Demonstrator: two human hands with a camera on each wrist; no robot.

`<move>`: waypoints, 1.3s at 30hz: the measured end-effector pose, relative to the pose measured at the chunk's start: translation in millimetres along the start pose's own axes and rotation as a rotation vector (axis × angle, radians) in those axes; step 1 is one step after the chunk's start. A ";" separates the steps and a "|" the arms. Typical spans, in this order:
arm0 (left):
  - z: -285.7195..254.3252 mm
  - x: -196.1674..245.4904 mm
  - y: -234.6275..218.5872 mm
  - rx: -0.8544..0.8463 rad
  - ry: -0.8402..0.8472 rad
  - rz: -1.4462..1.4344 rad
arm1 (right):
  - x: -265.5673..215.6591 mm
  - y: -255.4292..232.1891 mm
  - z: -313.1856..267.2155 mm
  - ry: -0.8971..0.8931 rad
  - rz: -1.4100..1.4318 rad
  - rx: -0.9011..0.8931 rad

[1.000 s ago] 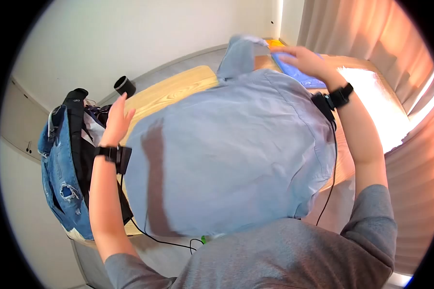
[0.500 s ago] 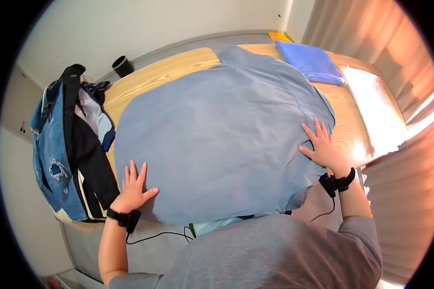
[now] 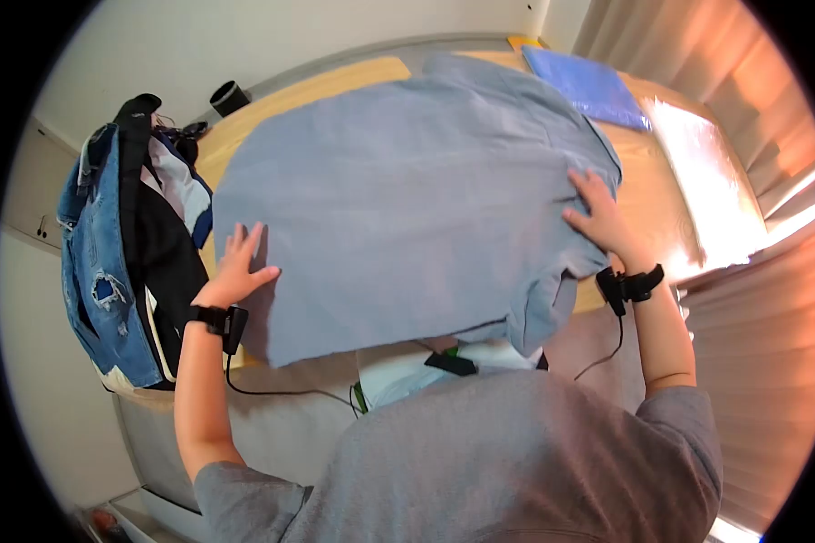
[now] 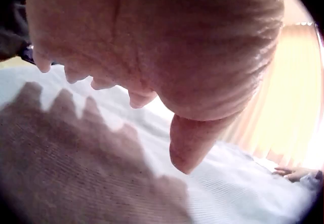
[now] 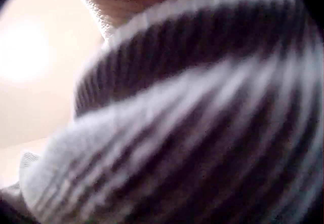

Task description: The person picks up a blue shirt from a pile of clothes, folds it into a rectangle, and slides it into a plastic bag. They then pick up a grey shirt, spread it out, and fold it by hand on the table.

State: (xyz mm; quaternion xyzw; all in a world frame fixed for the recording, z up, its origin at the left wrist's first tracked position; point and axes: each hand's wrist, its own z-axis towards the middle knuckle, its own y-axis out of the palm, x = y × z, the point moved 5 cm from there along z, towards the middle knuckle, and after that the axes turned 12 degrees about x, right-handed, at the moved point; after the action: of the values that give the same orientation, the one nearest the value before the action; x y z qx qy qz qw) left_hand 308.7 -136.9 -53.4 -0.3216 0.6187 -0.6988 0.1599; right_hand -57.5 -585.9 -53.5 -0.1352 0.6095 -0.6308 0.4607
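A large light blue-grey shirt (image 3: pixel 398 190) lies spread over the wooden table, its fabric finely ribbed. My left hand (image 3: pixel 235 271) is at its left edge, fingers spread and straight. In the left wrist view the fingertips hang close over the cloth and throw a shadow on it. On the right side of the shirt rests my right hand (image 3: pixel 599 217), fingers spread, beside a bunched fold (image 3: pixel 539 308) at the near right corner. Ribbed cloth (image 5: pixel 202 133) fills most of the right wrist view and hides the fingers there.
Ripped blue jeans fabric (image 3: pixel 100 271) and black garments (image 3: pixel 158 235) are heaped at the left. A blue plastic-wrapped packet (image 3: pixel 589 88) and a shiny clear one (image 3: pixel 711 181) lie at the right. A black bin (image 3: pixel 229 98) stands behind the table (image 3: pixel 330 83). Cables hang from both wrists.
The raised part at the shirt's far side has come down flat. Both hands came back toward me, then moved forward with the shirt, whose near edge now lies farther from my body.
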 end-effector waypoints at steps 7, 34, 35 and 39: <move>-125.7 41.3 -38.5 0.429 -0.184 -0.336 | -4.8 -50.6 -113.5 0.526 0.426 0.169; -158.7 65.2 27.0 0.531 -0.104 -0.347 | -31.0 -95.9 -138.1 0.526 0.602 0.032; -157.4 65.8 27.8 0.528 -0.098 -0.355 | -25.2 -74.0 -147.7 0.435 0.424 -0.114; -156.6 67.9 26.4 0.558 -0.090 -0.366 | -35.5 6.5 -172.9 0.340 0.584 -0.305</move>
State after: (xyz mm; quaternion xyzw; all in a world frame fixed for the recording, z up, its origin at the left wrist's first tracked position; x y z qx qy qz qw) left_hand 152.3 -64.6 -66.3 -0.4019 0.3278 -0.8433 0.1408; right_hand -162.2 -446.8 -83.5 0.0838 0.7772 -0.3883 0.4881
